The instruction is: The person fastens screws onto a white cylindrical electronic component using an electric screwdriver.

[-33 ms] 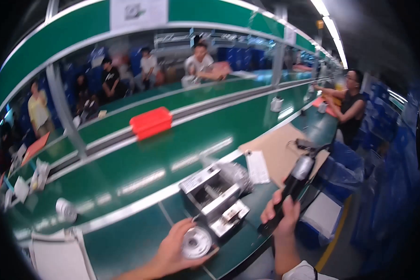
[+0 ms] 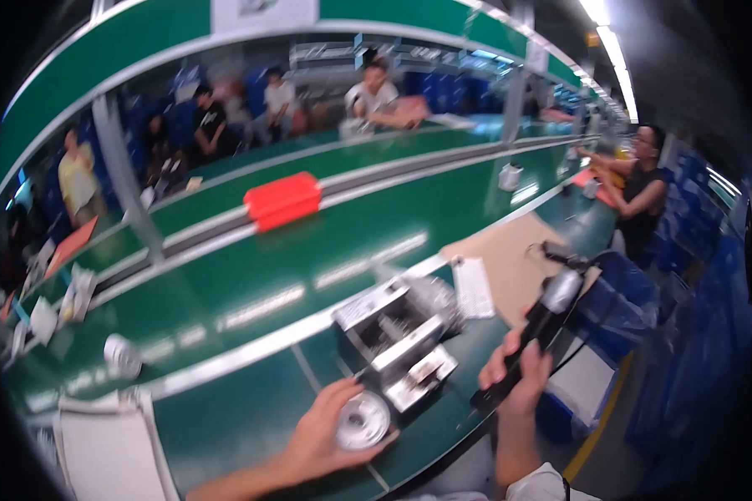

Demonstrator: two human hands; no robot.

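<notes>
My left hand (image 2: 322, 434) rests on the green bench (image 2: 251, 417) and grips a round silver metal disc (image 2: 363, 420). The disc lies just in front of a grey metal fixture (image 2: 397, 334) made of stacked blocks. My right hand (image 2: 516, 377) is wrapped around a black and silver electric screwdriver (image 2: 543, 313). The tool points down toward the bench edge to the right of the fixture, and a cable runs from its top. Its tip is hidden behind my fingers.
A white slip (image 2: 475, 286) lies by the fixture. A red tray (image 2: 282, 200) sits on the conveyor belt (image 2: 351, 225). White sheets (image 2: 109, 442) and a small white roll (image 2: 123, 355) lie left. Blue bins (image 2: 618, 305) stand right, a person (image 2: 639, 196) beyond; others sit across the line.
</notes>
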